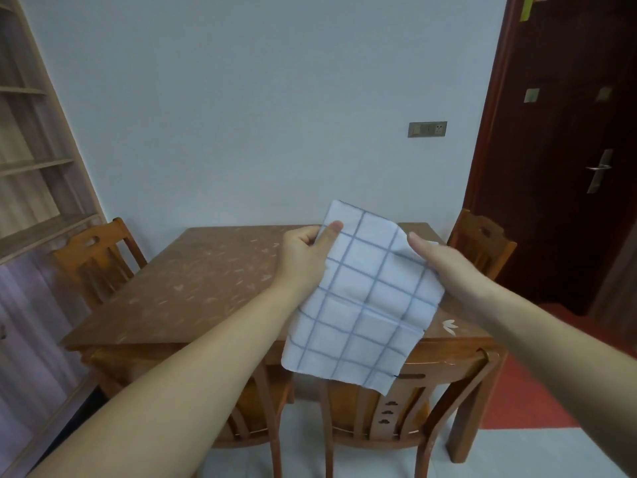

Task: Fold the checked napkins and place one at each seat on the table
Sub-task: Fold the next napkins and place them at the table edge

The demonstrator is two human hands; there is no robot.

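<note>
A blue-checked napkin is held up over the near right part of the table. It is folded at least once, but its lower layers overlap and the number of folds is hard to tell. The left hand pinches its edge at ten o'clock, thumb on the front, fingers curled partly behind the cloth. The right hand grips the edge at two o'clock, thumb on top, and its fingers are hidden behind the fabric. The cloth covers part of the near chair at the table's six o'clock. A left chair stands at nine o'clock and a right chair at three, both partly behind the table. Both forearms are cut off at the bottom.
</note>
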